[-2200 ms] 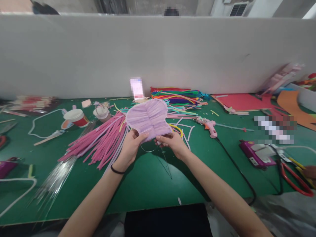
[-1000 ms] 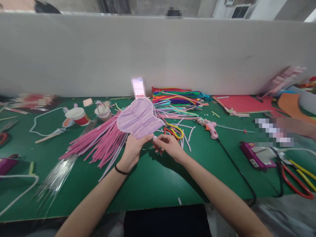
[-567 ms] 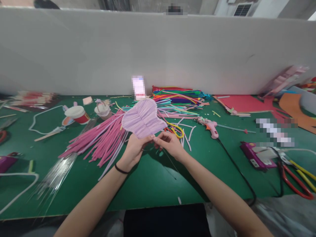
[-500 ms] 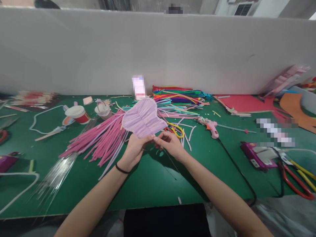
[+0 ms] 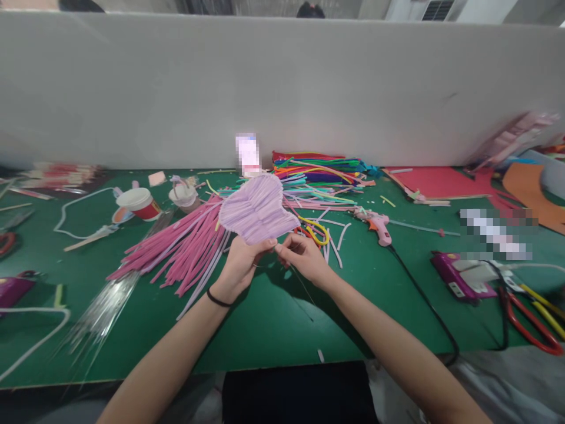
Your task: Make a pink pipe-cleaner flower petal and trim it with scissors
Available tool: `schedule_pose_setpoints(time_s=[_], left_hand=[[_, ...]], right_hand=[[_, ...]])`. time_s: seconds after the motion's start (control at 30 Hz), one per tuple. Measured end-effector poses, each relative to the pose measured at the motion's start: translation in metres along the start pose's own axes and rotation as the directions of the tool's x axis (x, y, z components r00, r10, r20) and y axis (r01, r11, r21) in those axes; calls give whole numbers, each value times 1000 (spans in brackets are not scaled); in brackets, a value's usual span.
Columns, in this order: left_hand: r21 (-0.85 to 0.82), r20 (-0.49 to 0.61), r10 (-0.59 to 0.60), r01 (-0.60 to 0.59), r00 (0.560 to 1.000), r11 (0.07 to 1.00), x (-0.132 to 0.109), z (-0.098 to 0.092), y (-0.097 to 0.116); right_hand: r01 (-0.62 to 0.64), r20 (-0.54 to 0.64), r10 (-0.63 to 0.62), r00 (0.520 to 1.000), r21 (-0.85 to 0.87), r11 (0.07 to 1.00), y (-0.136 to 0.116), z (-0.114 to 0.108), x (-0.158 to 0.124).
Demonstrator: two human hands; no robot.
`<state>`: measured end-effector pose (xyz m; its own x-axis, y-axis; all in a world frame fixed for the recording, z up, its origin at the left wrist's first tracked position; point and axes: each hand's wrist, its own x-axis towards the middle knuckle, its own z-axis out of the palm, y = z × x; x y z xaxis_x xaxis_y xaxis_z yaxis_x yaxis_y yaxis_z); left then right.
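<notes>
My left hand [image 5: 242, 264] is closed on a ribbed lilac piece made of pipe cleaners [image 5: 258, 209], wide with a notched edge, holding its lower edge between thumb and fingers. It is held up above the table, tilted toward me. My right hand [image 5: 308, 259] is closed beside it, thumb and index finger pinching a thin wire [image 5: 304, 285] close to the left thumb. The wire's loose length hangs below the right hand. Behind the right fingers lie yellow-handled scissors [image 5: 320, 232], partly hidden. Pink pipe cleaners [image 5: 185, 250] fan out left of the left hand.
On the green table [image 5: 282, 338] are a pink glue gun [image 5: 379, 229], a purple power strip [image 5: 459, 280], red-handled pliers [image 5: 534, 324], a paper cup [image 5: 139, 203] and clear sticks [image 5: 106, 306]. Multicoloured pipe cleaners [image 5: 318, 168] lie before a white partition [image 5: 282, 88]. Red sheets [image 5: 441, 182] lie right.
Both hands keep almost the same pose and grip. The view has shifted very slightly, and the hanging wire has moved a little.
</notes>
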<state>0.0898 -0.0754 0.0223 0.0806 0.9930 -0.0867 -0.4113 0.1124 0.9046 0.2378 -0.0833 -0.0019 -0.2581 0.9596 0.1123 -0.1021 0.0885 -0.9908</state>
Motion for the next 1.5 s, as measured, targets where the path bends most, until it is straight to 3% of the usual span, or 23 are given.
schedule_pose_setpoints(time_s=[0.2,0.37,0.47,0.57,0.67,0.87,1.03,1.27,1.5], left_hand=[[39,-99,89,-85,991,996,16,-13,8],[80,-147,186,-176,971,981,24,-22,17],[23,-108,162,-160,981,987,23,-21,19],[-61,-2,95,-95,995,994,19,-17,18],[-23,89,58,-56,994,998,15,-10,11],[73,64,-13,9,998,997,16,-6,-11],[3,-23,10,-10,1000,1000,23,-14,-17],[-70,-35,7,-10,999,997,18,-10,-11],[-12,-108,64,-65,992,998,13,-3,-8]], right_hand=[[-103,13,102,995,22,994,-1,-5,1],[-237,191,218,957,83,968,-1,-15,1],[-281,263,243,933,114,953,2,-16,1],[-290,193,261,946,144,946,4,-12,2],[-288,68,280,958,202,936,4,-6,3],[-260,-58,285,957,266,928,11,11,3],[-275,13,281,960,256,927,18,18,2],[-352,125,332,935,218,910,18,20,0],[-307,115,287,951,266,914,17,33,-3]])
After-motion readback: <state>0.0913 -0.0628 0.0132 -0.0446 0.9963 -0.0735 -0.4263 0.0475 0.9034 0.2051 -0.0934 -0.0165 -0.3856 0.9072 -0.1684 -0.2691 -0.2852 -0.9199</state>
